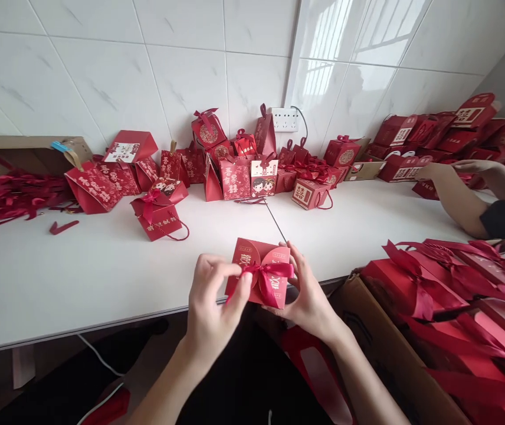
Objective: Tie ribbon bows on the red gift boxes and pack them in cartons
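A red gift box (252,254) with gold lettering is held above the table's front edge, its top flaps closed under a tied ribbon bow (266,273). My right hand (309,298) wraps around the box's right side and underside, with part of the fingers hidden behind it. On the left of the bow, my left hand (215,295) pinches the ribbon between thumb and index finger. The left loop is mostly covered by those fingers.
Small red boxes and bags (237,177) line the tiled wall. At left is a carton of loose ribbon (13,192); at right, a cardboard box (394,354) full of ribboned boxes. Another person's arms (460,189) reach over the table at far right. A power strip (284,120) is on the wall.
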### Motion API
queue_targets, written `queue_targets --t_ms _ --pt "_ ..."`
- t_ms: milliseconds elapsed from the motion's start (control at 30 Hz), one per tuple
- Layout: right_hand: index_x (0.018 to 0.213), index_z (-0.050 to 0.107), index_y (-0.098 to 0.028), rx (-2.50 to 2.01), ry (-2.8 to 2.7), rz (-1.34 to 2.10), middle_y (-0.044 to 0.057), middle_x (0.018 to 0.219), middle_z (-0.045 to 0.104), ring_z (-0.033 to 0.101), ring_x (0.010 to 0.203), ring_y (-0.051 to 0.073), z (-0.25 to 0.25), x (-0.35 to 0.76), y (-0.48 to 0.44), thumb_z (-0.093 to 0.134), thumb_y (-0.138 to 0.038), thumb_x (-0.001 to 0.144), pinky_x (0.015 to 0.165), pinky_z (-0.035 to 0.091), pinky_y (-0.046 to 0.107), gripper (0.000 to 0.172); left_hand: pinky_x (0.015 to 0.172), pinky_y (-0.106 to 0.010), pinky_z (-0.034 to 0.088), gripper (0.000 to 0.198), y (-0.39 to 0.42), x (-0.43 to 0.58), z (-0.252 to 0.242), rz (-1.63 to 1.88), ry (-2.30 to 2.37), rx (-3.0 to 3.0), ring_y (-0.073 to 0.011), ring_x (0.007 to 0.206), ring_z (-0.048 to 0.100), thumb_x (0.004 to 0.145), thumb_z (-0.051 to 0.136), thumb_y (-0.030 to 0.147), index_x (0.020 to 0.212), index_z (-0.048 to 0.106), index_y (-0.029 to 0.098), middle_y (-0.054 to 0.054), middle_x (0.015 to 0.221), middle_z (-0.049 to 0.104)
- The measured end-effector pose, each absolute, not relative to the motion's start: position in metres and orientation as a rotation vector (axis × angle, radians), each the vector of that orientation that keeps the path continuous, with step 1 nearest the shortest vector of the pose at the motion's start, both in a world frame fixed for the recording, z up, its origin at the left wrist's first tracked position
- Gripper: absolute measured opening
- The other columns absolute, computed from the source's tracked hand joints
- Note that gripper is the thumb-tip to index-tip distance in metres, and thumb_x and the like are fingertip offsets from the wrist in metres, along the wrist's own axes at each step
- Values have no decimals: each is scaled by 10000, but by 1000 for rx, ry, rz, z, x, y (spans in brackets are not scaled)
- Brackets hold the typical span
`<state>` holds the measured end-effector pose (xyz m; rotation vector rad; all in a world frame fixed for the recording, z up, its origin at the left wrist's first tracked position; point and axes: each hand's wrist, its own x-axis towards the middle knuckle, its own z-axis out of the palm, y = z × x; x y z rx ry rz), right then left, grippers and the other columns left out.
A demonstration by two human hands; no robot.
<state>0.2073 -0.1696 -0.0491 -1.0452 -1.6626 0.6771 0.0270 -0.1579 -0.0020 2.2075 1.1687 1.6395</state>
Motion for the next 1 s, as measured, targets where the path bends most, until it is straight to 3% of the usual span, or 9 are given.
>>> queue_targets --t_ms 200,433,533,700,833,900,1000 --pt "1455 80 -318 -1085 -1618 446 151 1488 238 293 1363 319 -40 211 -196 763 -319 702 993 458 485 1017 822 -369 516 169 -180 54 -2 1962 864 2634 -92 613 435 755 624 86 827 585 234 32 692 363" --pt "1457 82 -323 -1189 -1566 282 138 1476 276 318 1349 331 -27 227 -224 736 -365 729 979 472 488 980 833 -371 511 181 -192 73 5 1942 642 2611 -79 573 414 743 636 105 841 566 240 43 681 347" --pt "1461 76 -321 -1303 -1528 150 134 1456 306 350 1328 338 -22 234 -241 739 -344 725 999 454 505 990 772 -354 509 124 -181 76 10 1937 642 2390 -117 629 456 769 597 129 785 517 222 25 695 394" --pt "1461 108 -345 -1501 -1333 -71 116 1453 302 414 1276 365 -8 243 -287 765 -297 691 982 470 516 1014 660 -281 441 206 -132 95 11 1388 1102 2023 -152 669 505 849 483 283 661 450 207 12 658 478" --pt "1461 82 -349 -1466 -923 1 103 1483 285 376 1304 368 9 264 -334 793 -351 641 972 474 509 1085 742 -291 458 144 -125 146 -6 1175 646 2288 -167 757 551 848 463 264 729 505 195 -11 738 565" --pt "1436 211 -318 -1289 -674 139 95 1434 392 409 1288 346 17 281 -359 744 -434 682 958 485 488 931 824 -319 461 98 -139 174 -19 1143 224 2481 -187 873 561 852 459 227 838 545 182 -40 844 599" --pt "1240 505 -270 -934 -376 491 60 1234 609 565 1145 282 23 303 -392 611 -548 769 862 548 435 558 896 -359 455 161 -162 205 -43 1154 -250 2645 -218 1002 550 856 470 195 986 559 166 -76 977 613"
